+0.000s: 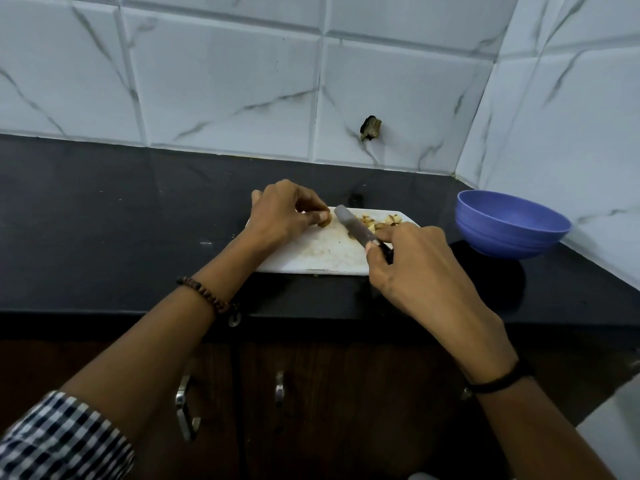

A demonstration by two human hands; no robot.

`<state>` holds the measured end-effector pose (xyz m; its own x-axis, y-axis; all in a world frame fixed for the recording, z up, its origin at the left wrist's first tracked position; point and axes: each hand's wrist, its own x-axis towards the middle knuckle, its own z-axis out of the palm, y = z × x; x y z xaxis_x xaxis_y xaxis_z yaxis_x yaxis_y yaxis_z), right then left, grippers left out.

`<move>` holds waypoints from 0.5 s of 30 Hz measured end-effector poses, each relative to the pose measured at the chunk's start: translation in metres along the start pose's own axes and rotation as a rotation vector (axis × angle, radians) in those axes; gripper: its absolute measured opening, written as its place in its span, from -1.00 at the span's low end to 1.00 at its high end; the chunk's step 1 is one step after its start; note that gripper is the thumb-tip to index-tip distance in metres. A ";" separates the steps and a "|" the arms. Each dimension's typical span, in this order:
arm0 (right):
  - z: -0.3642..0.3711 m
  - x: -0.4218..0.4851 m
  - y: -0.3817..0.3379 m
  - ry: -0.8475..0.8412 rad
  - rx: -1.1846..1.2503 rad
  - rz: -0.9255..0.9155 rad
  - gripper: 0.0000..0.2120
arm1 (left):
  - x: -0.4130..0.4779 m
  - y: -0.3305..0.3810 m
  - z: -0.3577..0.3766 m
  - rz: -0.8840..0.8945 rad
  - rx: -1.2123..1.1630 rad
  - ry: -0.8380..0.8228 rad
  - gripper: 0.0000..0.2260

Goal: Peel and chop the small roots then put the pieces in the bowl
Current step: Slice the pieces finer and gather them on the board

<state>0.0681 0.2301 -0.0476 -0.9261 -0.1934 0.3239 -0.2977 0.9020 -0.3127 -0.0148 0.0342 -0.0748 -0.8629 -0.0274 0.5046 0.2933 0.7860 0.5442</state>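
Root piece (325,221) in work: one small tan piece, pinched between the thumb and curled fingers (313,206) of the left hand (280,216) and held down on the chopping board (311,252). Whether skin remains on it is too small to tell.

Knife (349,225): one, with the blade angled just right of the left fingers and its tip near the pinched piece. The right hand (412,268) grips the handle. Its fingers (389,232) are curled round it, forefinger laid toward the blade.

Chopped pieces (375,221): one loose heap on the board, just beyond the right fingers. The number of bits cannot be read; several at least.

Bowl (502,237): one, blue, on the worktop (104,220), well to the right of the right fingers and apart from the board. Its floor is hidden at this angle, so contents cannot be told.

Step in hand, as judged: chopping. Transfer to the bowl appears not yet done, since the heap lies on the board.

Next move calls for the blade set squarely across the pinched piece, the left fingers tucked back from the edge, and a short downward cut. A piece this small may roll or slip under the blade, so a firm pinch is required.
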 end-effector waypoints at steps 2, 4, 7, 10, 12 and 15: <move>0.000 0.001 0.003 -0.003 0.003 0.001 -0.71 | 0.000 0.000 0.003 0.005 0.083 0.008 -0.93; 0.000 0.001 0.003 0.001 0.015 -0.001 -0.70 | 0.000 -0.001 0.004 -0.008 0.119 0.018 -0.93; 0.002 0.002 0.001 0.017 0.041 -0.012 -0.71 | 0.002 -0.004 0.007 -0.033 0.148 0.007 -0.93; 0.006 0.002 -0.001 0.047 0.035 -0.021 -0.71 | 0.002 -0.004 0.009 -0.044 0.185 0.021 -0.92; 0.007 0.003 -0.002 0.043 0.021 -0.016 -0.71 | 0.002 -0.003 0.009 -0.046 0.217 0.033 -0.91; 0.009 0.006 -0.005 0.016 0.007 -0.016 -0.71 | 0.002 -0.001 0.009 -0.046 0.235 0.042 -0.91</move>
<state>0.0615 0.2211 -0.0518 -0.9175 -0.2016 0.3428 -0.3140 0.8962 -0.3134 -0.0210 0.0393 -0.0804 -0.8539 -0.0879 0.5130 0.1466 0.9052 0.3990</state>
